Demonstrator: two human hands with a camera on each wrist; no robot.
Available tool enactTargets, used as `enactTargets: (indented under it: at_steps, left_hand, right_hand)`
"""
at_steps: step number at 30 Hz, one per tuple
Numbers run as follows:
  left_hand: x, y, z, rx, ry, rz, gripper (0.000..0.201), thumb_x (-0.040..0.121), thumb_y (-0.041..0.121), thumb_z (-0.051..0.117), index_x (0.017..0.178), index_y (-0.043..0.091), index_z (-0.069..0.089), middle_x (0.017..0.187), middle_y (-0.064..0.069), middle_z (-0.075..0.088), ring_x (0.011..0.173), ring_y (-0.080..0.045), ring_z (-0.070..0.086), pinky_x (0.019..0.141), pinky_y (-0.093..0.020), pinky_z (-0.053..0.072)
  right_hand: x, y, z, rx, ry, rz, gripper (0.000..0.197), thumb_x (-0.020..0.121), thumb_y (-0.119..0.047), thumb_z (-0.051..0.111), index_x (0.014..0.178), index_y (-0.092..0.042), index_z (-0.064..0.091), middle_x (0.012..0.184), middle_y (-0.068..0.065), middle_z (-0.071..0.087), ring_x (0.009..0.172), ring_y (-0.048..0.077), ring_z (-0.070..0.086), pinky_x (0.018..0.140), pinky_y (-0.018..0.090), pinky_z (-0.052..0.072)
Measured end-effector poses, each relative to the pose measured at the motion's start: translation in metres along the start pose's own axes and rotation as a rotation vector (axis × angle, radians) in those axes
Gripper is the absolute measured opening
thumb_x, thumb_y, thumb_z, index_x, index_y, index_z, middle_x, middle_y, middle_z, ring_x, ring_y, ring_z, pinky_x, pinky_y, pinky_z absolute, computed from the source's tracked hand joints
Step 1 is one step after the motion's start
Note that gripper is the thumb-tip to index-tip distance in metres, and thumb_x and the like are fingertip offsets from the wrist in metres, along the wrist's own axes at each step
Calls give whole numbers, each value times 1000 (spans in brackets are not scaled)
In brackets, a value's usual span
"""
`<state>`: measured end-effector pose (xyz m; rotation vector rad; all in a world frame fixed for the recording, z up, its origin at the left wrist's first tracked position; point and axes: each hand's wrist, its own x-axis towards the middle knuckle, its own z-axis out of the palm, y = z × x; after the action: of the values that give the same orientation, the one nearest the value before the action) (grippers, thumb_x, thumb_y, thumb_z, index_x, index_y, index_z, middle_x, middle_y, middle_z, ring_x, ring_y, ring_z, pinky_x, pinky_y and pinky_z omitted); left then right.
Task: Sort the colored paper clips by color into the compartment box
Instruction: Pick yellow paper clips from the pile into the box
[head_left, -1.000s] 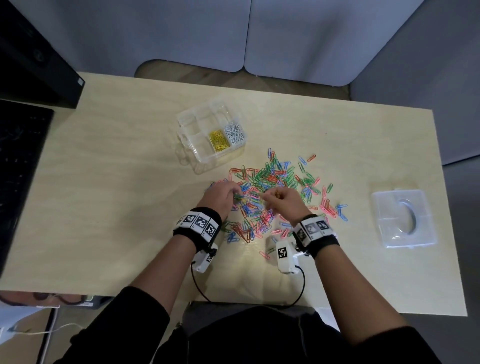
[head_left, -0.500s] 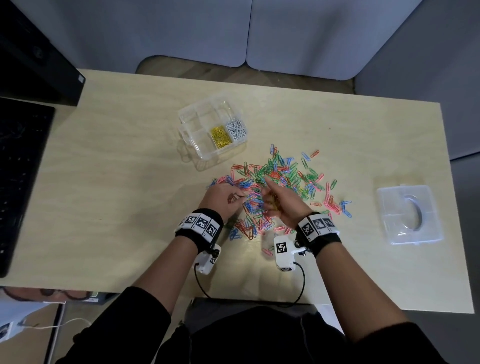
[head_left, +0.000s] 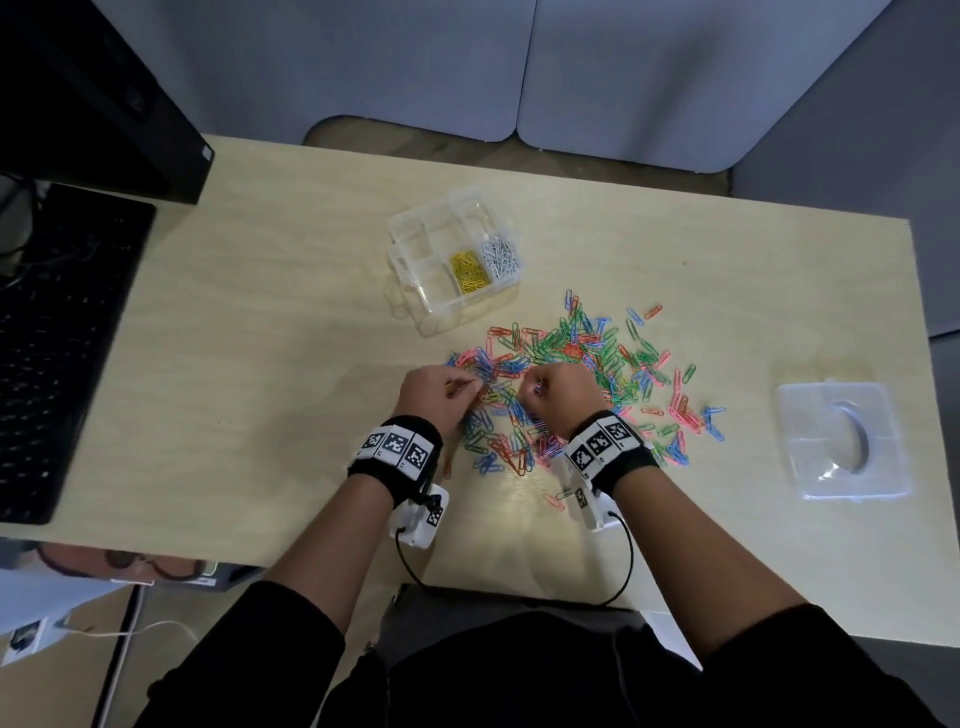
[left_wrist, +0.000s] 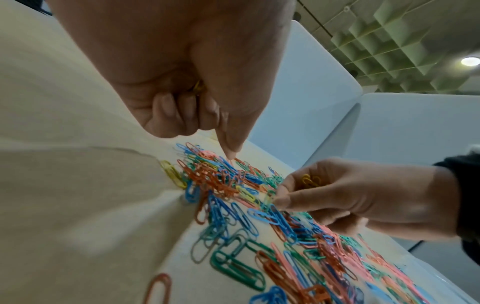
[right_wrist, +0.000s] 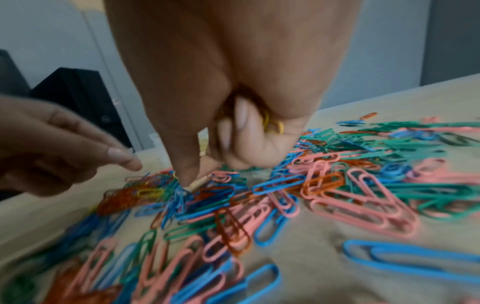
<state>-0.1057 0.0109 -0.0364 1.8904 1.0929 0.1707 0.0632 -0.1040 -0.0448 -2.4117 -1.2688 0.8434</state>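
many clips (head_left: 576, 384), blue, green, pink and orange with a few yellow among them, lie in a loose tangled heap at the middle of the worktop (head_left: 260, 364). they look light, thin, stiff and slick, likely to hook onto one another, so each is best pinched by its rounded end and lifted free of its neighbours.

both hands work at the near edge of the heap. left hand (head_left: 436, 395) has its fingers (left_wrist: 176, 115) curled into the palm, with a bit of yellow clip showing inside, and one finger pointing down at the heap. right hand (head_left: 561, 395) is clenched round a small bunch of yellow clips (right_wrist: 272, 123), while its thumb and first finger reach down into the heap.

box (head_left: 405, 249), clear with several compartments, stands just beyond the heap, to the left. one near compartment holds yellow clips, the one beside it silver ones; the rest look bare. lid (head_left: 841, 441) lies well apart on the right. keyboard (head_left: 57, 338) sits at the far left.
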Motion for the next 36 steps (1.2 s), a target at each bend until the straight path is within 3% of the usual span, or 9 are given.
enactTargets:
  at_steps: [5, 10, 15, 19, 22, 25, 28, 34, 36]
  left_hand:
    - [-1, -9, -8, 45, 59, -25, 15, 85, 29, 73, 94, 18, 79, 95, 0, 75, 86, -15, 69, 84, -31, 57]
    - [-3, 8, 3, 28, -83, 93, 37, 96, 10, 42, 125, 13, 65, 99, -18, 71, 90, -32, 64, 81, -33, 50]
    - [-3, 20, 14, 7, -96, 92, 31, 97, 4, 41, 109, 14, 68, 90, -10, 69, 78, -30, 61, 66, -26, 40]
    - [-2, 16, 13, 153, -115, 104, 12, 90, 28, 63, 99, 24, 69, 75, 6, 65, 69, -15, 58, 69, -25, 48]
    - [2, 12, 13, 274, -170, 115, 8, 83, 33, 72, 87, 26, 72, 84, 9, 70, 77, -13, 61, 77, -29, 53]
    - [3, 9, 11, 271, -143, 126, 9, 84, 32, 72, 88, 24, 73, 87, 8, 72, 79, -13, 62, 77, -31, 53]
    - [0, 7, 9, 264, -97, 158, 14, 81, 30, 75, 94, 25, 73, 88, 7, 70, 80, -16, 62, 75, -26, 49]
    - [-1, 7, 11, 289, -119, 186, 16, 88, 30, 68, 98, 20, 75, 99, 4, 73, 90, -18, 64, 77, -24, 44]
    - [-3, 5, 9, 238, -91, 202, 16, 92, 27, 63, 101, 18, 72, 98, 1, 72, 89, -19, 63, 77, -23, 43]
  right_hand:
    - [-15, 8, -12, 467, -162, 130, 10, 90, -19, 70, 82, -14, 67, 72, 5, 68, 59, 12, 61, 60, 24, 51]
    - [-32, 8, -9, 1159, -272, 311, 5, 92, 5, 59, 95, 1, 62, 75, 15, 65, 62, 17, 60, 57, 21, 49]
    - [-36, 9, -8, 1457, -359, 408, 30, 95, 3, 52, 125, 2, 59, 81, 8, 59, 65, 14, 54, 57, 22, 45]
    - [-37, 2, -18, 1644, -441, 356, 14, 98, -19, 54, 101, -7, 60, 86, 7, 53, 68, 13, 53, 56, 22, 44]
    - [-31, -4, -24, 1573, -377, 503, 30, 96, -38, 57, 75, -18, 52, 70, 0, 50, 56, 10, 44, 43, 17, 32]
    - [-17, -6, -20, 1294, -197, 563, 40, 94, -47, 59, 68, -20, 45, 61, -3, 37, 47, 10, 32, 38, 19, 22]
    - [-4, -14, -20, 1093, -76, 532, 43, 91, -51, 62, 67, -16, 56, 57, -2, 32, 45, 12, 29, 42, 21, 23]
    - [19, -38, -33, 593, -15, 288, 49, 99, -49, 47, 80, -16, 77, 37, -13, 43, 44, 2, 41, 54, 24, 34]
    - [29, -45, -33, 378, 6, 98, 33, 95, -42, 59, 83, -17, 78, 41, -15, 48, 43, -1, 42, 52, 22, 34]
